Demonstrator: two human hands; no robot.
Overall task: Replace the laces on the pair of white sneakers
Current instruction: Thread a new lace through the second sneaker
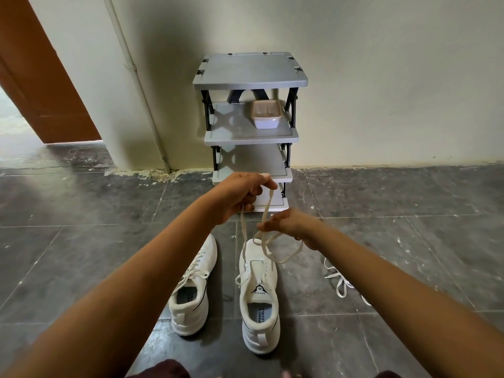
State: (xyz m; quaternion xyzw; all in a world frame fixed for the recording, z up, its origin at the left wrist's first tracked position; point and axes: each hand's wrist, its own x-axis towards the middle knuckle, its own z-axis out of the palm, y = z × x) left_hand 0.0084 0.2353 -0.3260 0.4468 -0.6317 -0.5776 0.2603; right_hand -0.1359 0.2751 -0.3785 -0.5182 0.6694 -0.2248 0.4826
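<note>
Two pinch grips on one flat cream shoelace [267,203] — left hand [242,195] high, right hand [289,225] lower on a slack loop. Hangs down to the toe of a white fabric sneaker [259,296] on dark floor tiles [81,241], just beside its laced twin [193,290]. Likely to snarl into a knot if drawn tight with loops crossed.

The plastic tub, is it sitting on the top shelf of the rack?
No, the tub sits on the second shelf of the rack, under the top one.
</note>
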